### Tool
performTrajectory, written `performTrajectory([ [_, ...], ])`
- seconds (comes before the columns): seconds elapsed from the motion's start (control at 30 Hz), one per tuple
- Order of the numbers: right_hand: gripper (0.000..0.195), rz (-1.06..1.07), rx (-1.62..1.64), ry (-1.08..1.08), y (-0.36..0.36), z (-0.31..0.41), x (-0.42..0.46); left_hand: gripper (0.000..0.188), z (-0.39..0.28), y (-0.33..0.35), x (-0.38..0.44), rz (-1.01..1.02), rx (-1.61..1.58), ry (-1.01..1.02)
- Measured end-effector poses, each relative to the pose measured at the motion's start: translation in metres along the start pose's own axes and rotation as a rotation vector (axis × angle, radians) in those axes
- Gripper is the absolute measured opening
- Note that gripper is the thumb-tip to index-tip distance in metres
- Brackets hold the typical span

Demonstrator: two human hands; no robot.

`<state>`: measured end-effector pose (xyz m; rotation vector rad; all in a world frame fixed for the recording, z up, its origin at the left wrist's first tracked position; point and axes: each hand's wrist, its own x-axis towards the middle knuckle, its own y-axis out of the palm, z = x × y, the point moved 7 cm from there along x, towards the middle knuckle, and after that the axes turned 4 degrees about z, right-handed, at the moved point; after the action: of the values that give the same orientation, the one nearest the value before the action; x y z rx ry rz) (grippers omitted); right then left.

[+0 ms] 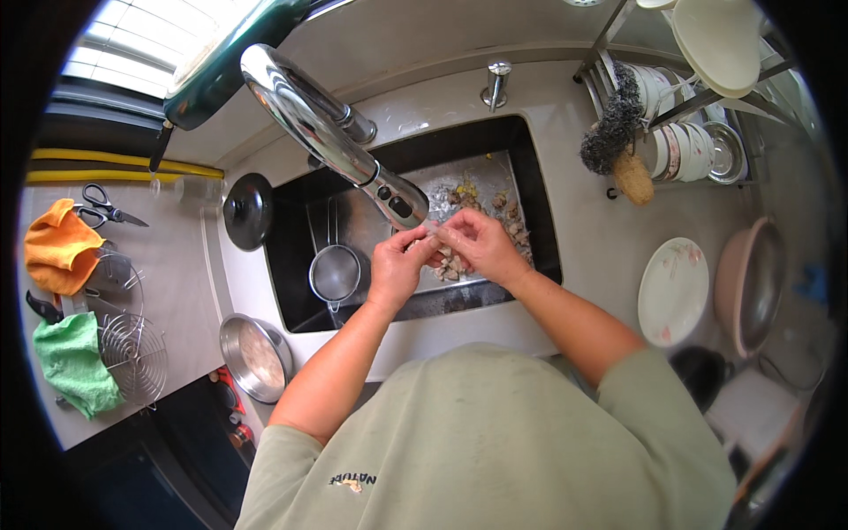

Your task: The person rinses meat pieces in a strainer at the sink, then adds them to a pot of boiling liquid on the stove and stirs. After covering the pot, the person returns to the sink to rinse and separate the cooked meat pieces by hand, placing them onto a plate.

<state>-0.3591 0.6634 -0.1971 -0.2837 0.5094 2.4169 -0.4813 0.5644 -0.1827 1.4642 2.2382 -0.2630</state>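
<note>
My left hand [403, 262] and my right hand [482, 244] meet over the dark kitchen sink [550, 245], just below the spray head of the chrome faucet [396, 195]. Their fingertips pinch a small pale, wet piece [430, 227] between them; what it is I cannot tell. Beneath and behind the hands, pale chunks that look like meat [452, 266] lie on the metal surface in the sink, with browner chunks [513, 228] and yellow bits [467, 185] farther back. A wire-mesh strainer [335, 273] rests in the sink's left part.
Left of the sink stand a black lid [248, 212] and a steel bowl [255, 358] with pale contents. Scissors [109, 211], orange [63, 248] and green [78, 361] cloths and a wire rack [134, 358] lie farther left. A dish rack [662, 119], an oval plate [673, 291] and a pink basin [732, 285] are right.
</note>
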Motion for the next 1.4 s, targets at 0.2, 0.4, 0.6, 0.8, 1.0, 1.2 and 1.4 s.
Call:
performTrajectory([
  [0.2, 0.027, -0.006, 0.112, 0.094, -0.005, -0.008, -0.002, 0.025, 0.003, 0.011, -0.001, 0.117, -0.247, -0.082],
  [0.4, 0.028, -0.001, 0.226, 0.079, 0.009, -0.003, -0.01, 0.019, 0.003, 0.008, -0.001, 0.115, -0.247, -0.034],
  [0.6, 0.022, 0.025, 0.213, 0.077, 0.007, -0.002, -0.01, 0.019, -0.001, 0.006, -0.002, 0.07, -0.141, 0.035],
  [0.8, 0.015, 0.086, -0.079, 0.018, 0.02, -0.02, -0.01, 0.017, 0.008, 0.011, -0.002, -0.045, 0.011, -0.047],
  [1.0, 0.03, 0.12, -1.236, 0.156, -0.022, -0.079, 0.036, 0.022, 0.033, 0.006, 0.004, -0.095, -0.133, -0.222],
  [1.2, 0.029, 0.086, -1.457, -0.041, -0.03, -0.103, 0.129, 0.018, 0.014, 0.031, 0.013, 0.004, -0.279, -0.233],
  [1.4, 0.023, 0.096, -1.528, -0.15, -0.036, -0.133, 0.151, 0.015, 0.007, 0.031, 0.023, 0.069, -0.083, -0.244],
])
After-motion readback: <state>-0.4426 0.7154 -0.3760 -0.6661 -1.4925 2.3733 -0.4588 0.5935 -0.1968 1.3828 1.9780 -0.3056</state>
